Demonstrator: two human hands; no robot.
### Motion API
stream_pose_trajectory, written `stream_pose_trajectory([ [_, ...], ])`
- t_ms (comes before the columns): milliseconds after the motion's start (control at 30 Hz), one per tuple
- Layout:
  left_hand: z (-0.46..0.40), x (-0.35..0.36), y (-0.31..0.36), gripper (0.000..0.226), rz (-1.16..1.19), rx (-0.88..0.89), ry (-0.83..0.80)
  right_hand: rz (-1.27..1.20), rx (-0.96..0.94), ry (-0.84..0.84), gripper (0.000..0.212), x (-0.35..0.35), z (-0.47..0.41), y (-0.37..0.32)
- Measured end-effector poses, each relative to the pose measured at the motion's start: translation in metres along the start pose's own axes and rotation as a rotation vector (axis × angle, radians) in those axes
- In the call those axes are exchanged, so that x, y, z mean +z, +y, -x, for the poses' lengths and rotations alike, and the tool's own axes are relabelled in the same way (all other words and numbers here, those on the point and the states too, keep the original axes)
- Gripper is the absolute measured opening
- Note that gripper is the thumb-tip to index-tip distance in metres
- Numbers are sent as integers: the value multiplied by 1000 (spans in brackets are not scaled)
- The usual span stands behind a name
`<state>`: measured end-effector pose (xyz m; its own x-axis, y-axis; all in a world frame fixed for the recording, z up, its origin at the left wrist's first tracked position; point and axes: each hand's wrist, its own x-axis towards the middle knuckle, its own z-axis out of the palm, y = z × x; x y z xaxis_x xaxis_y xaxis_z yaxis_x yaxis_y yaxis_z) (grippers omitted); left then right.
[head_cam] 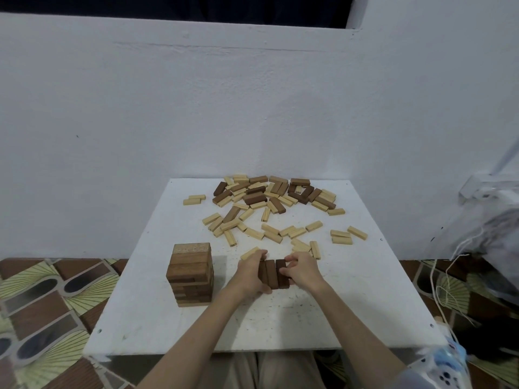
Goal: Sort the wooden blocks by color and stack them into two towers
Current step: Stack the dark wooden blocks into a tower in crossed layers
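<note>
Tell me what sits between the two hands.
Head view: three dark brown blocks lie side by side, pressed together between the left hand and right hand.

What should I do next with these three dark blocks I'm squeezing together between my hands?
Probably lift them as one row and set them on top of the dark tower to your left. The left hand and right hand already press the three dark blocks side by side on the white table, matching a tower layer, and no light tower exists yet.
</note>
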<state>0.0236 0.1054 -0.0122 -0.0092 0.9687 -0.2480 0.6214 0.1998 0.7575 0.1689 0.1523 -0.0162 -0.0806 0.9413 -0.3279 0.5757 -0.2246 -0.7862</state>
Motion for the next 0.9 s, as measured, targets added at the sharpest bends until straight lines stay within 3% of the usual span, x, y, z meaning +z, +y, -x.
stream_pose_trajectory([
  [567, -3, -5, -3, 97, -12, 9, -19, 13, 0, -24, 38, 0, 1, -2],
  [767, -3, -8, -4, 102, -59, 30, -39, 125, -90, -48, 43, -12, 3, -8],
  [900, -2, -10, -2, 105, -98, 45, -43, 221, -184, -138, 59, -26, 7, -19],
])
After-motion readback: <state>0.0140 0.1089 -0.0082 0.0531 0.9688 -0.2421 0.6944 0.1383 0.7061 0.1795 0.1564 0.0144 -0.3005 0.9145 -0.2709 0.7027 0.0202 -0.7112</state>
